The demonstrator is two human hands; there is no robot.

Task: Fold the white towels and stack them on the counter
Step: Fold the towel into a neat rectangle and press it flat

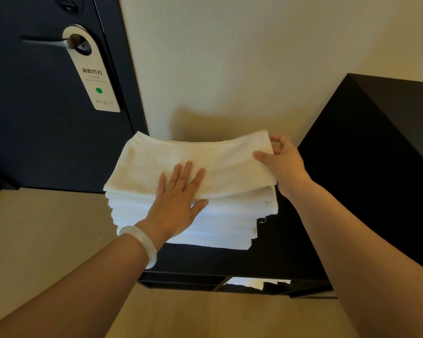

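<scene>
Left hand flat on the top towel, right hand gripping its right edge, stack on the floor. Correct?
Not the floor: the head view shows the stack on the black counter. The rest holds: left hand flat on the top towel, right hand gripping its right edge.

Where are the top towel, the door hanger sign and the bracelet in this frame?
top towel (217,154), head view, on its bare upper face.
door hanger sign (94,81), head view, on its printed white panel.
bracelet (143,240), head view, on the pale band's upper curve.
</scene>
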